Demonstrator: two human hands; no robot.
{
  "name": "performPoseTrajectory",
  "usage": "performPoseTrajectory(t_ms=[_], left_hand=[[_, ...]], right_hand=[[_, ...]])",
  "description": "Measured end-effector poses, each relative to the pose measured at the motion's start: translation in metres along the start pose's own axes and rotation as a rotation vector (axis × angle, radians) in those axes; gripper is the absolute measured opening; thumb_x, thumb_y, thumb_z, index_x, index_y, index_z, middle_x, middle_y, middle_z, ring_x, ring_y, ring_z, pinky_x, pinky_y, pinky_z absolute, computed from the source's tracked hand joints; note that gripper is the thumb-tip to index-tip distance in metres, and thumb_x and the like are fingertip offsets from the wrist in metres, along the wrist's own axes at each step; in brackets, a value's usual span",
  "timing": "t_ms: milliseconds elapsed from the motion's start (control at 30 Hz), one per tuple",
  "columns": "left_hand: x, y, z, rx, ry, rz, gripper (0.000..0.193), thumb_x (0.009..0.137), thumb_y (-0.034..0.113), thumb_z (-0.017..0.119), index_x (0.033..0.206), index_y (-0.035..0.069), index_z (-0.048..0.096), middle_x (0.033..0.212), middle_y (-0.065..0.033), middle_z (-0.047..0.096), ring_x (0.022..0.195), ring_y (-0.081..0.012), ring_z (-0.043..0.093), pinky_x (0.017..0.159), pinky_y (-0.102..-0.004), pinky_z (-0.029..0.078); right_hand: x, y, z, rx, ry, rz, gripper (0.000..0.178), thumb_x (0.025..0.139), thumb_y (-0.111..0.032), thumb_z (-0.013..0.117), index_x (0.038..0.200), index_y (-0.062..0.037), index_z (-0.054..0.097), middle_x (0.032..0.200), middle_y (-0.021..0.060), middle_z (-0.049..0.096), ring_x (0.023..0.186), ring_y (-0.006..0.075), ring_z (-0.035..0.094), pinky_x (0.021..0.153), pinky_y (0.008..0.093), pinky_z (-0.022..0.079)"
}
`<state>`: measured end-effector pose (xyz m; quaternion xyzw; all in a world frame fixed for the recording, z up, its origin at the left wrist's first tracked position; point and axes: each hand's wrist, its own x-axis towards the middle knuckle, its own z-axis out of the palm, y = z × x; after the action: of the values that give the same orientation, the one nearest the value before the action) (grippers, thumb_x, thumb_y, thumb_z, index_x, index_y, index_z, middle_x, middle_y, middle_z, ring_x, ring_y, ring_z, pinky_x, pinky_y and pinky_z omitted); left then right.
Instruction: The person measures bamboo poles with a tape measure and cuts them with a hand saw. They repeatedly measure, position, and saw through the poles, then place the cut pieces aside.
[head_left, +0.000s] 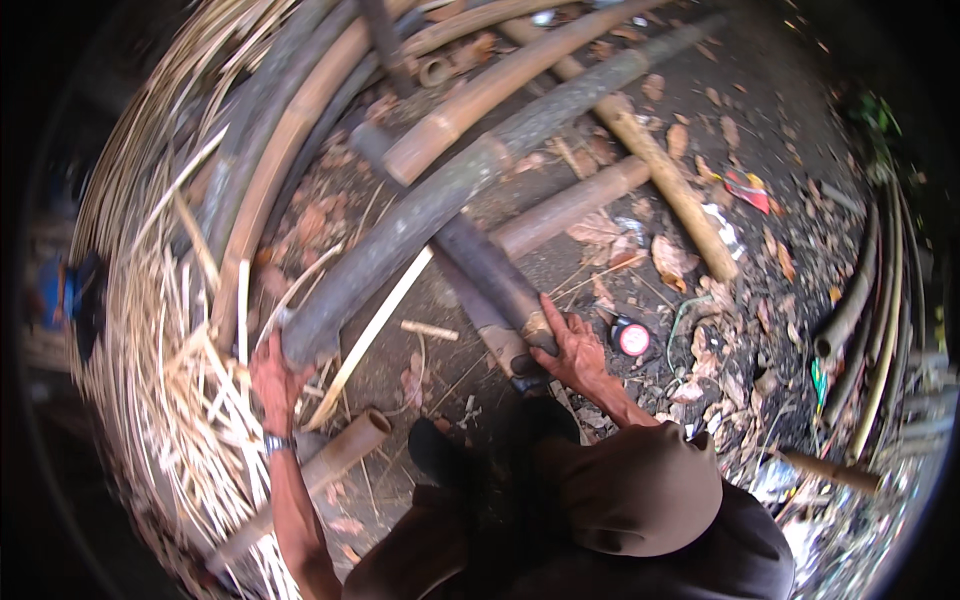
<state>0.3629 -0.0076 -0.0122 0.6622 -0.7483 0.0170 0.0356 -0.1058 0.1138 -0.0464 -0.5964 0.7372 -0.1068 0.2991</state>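
Observation:
A thick grey-green bamboo pole [420,215] runs diagonally from the lower left to the far right. Its near end rests in my left hand [277,385], whose fingers wrap round the cut edge. My right hand [575,355] grips the near end of a shorter dark bamboo pole [485,265], with the fingers along its side and the thumb lower at the end. This dark piece passes beneath the long pole, and another dark length lies close alongside it. Between my hands, a pale split bamboo strip [375,335] slants across the ground.
Pale bamboo strips [215,430] are heaped at left. More bamboo poles [300,130] lie beyond, and a yellowish pole [670,185] crosses at right. A round black object with a red-and-white face [631,338] sits beside my right hand. Dry leaves [672,262] and litter cover the soil.

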Motion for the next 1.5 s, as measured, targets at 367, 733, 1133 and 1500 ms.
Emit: performPoseTrajectory(t_ms=[367,733,1133,1500], left_hand=[[-0.052,0.054,-0.019,-0.163,-0.153,-0.059,0.085,0.053,0.025,0.086,0.129,0.011,0.051,0.112,-0.0222,0.061,0.098,-0.0432,0.06,0.082,-0.0512,0.05],[-0.031,0.131,-0.021,-0.399,-0.342,-0.026,0.082,0.054,0.03,0.088,0.125,0.01,0.054,0.1,-0.0212,0.069,0.092,-0.0398,0.067,0.076,-0.046,0.053],[-0.001,0.129,-0.004,0.173,0.211,0.007,0.107,0.065,0.027,0.084,0.151,0.007,0.023,0.122,-0.0216,0.048,0.114,-0.0383,0.046,0.1,-0.0496,0.034],[-0.048,0.14,-0.036,-0.097,-0.11,0.06,0.092,0.056,0.03,0.088,0.134,0.005,0.047,0.107,-0.0196,0.062,0.096,-0.0391,0.061,0.082,-0.0486,0.048]], right_hand=[[-0.011,0.017,0.003,-0.173,0.174,-0.014,0.089,0.081,-0.034,0.073,0.154,-0.0328,0.023,0.129,0.0214,0.045,0.111,0.0397,0.047,0.091,0.0542,0.041],[-0.007,0.021,0.005,-0.15,0.179,0.025,0.087,0.08,-0.034,0.074,0.153,-0.0354,0.026,0.126,0.0183,0.049,0.111,0.0383,0.048,0.09,0.0526,0.041],[-0.002,0.027,0.008,-0.274,0.15,-0.058,0.087,0.085,-0.038,0.069,0.155,-0.0311,0.018,0.128,0.0178,0.048,0.11,0.0346,0.049,0.088,0.0489,0.04],[-0.006,0.033,0.01,-0.187,0.192,-0.051,0.079,0.089,-0.04,0.063,0.155,-0.0278,0.021,0.129,0.0175,0.048,0.113,0.0353,0.049,0.089,0.0509,0.04]])
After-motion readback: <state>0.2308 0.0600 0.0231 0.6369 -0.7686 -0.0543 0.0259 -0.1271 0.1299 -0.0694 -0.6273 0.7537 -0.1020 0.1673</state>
